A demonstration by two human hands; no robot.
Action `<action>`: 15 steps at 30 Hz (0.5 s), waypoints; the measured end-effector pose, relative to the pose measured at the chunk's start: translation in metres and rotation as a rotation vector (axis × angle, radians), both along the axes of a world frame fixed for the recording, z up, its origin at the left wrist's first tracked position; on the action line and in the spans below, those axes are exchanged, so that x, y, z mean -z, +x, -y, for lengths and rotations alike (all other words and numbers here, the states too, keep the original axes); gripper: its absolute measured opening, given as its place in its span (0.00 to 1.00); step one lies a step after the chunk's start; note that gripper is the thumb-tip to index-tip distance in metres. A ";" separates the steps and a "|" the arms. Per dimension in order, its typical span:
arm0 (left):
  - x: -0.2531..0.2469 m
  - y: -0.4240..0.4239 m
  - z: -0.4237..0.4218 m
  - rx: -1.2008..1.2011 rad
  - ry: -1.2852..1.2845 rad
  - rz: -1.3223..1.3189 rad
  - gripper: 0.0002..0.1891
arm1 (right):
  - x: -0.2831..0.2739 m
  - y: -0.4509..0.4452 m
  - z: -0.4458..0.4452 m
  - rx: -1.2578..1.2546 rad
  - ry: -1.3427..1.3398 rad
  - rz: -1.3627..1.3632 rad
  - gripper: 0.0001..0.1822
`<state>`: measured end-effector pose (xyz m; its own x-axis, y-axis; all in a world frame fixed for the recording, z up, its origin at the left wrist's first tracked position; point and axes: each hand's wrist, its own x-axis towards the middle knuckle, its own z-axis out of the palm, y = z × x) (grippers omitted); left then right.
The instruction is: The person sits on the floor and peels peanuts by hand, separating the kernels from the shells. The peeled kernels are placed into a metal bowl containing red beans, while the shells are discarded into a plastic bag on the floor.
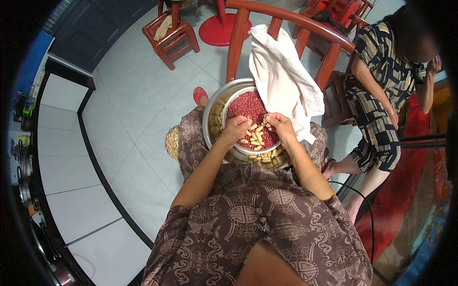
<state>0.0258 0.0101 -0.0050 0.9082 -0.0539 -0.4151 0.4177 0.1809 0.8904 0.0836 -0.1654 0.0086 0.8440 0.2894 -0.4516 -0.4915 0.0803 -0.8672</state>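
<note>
Over a metal bowl of shelled red-skinned peanuts, my left hand pinches a small pale piece, probably peanut shell. My right hand grips a peanut shell between thumb and fingertips. Several unshelled peanuts lie on the red kernels just below my hands. This inner bowl rests inside a wider stainless steel basin on my lap, with more peanuts in shell around it. A white towel hangs from the chair back and touches the bowl's far right side.
A red wooden chair stands directly ahead. A wooden stool and round red base are farther off. At right sits another person. A container of pale shells is by my left leg; white cabinets line the left.
</note>
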 end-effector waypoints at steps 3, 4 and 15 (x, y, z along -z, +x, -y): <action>0.001 -0.002 0.001 0.011 -0.242 0.021 0.08 | -0.001 -0.004 -0.006 -0.031 0.008 0.002 0.04; -0.001 -0.002 0.002 0.045 -0.266 0.038 0.09 | -0.001 -0.006 -0.010 -0.055 -0.006 0.054 0.04; -0.013 0.007 -0.011 -0.315 -0.500 -0.018 0.08 | 0.003 0.010 -0.022 -0.228 -0.178 0.385 0.05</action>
<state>0.0331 0.0208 0.0083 0.9050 0.0245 -0.4247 0.2902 0.6944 0.6584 0.0938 -0.1437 0.0059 0.8837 0.4326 -0.1785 -0.1202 -0.1588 -0.9800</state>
